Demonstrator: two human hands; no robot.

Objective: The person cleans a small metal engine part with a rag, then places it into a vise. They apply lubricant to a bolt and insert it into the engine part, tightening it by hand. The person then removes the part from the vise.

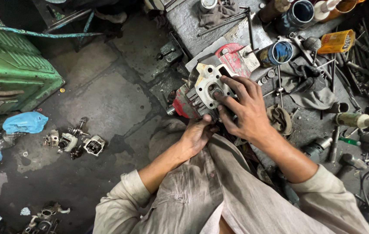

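A finned metal engine cylinder head [204, 86], grey with red-painted patches, rests at the edge of a greasy workbench [193, 26] in front of me. My left hand [198, 133] grips its near lower edge from underneath. My right hand [241, 106] lies on top of it, fingers spread, with two fingertips pressed at the round port in its flat face. Both forearms come out of pale, dirty sleeves.
Cans [277, 52], a yellow tin [337, 41], rags [305, 86], rods and hand tools crowd the bench to the right. Small engine parts [78, 143] lie on the stained concrete floor at left, near a blue plastic bag [24, 122] and a green metal machine [11, 69].
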